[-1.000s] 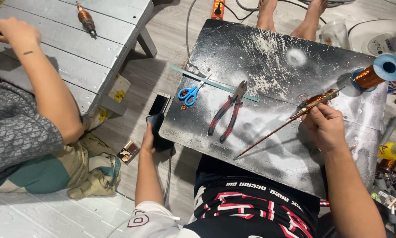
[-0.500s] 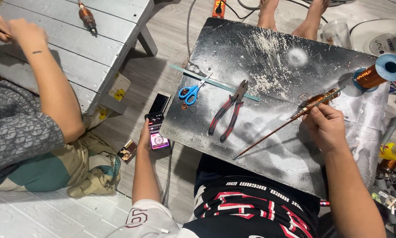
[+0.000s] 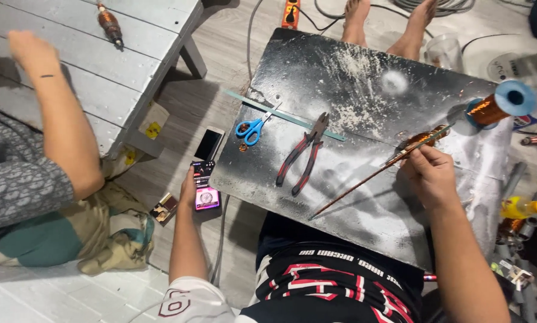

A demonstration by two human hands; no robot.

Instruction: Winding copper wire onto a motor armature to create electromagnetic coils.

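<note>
Gripping a lit phone (image 3: 205,190) in the left hand (image 3: 189,186), right hand (image 3: 431,177) fingers pinch a thin rod (image 3: 370,179); steadiness matters.

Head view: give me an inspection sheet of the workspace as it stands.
Surface: dark board across the person's lap, scuffed with white dust.
Job's things: long thin rod with a copper-wound piece at its far end, lying on the board; phone with a lit screen.
Clutter: blue-handled scissors, red-handled pliers, copper wire spool, second phone on the floor.
Hands: left hand holds the lit phone beside the board; right hand grips the rod.
Cables: a cable runs down the floor beside the board; more lie coiled at the top.
Surroundings: another person's arm over a white plank bench; bare feet beyond the board.
</note>
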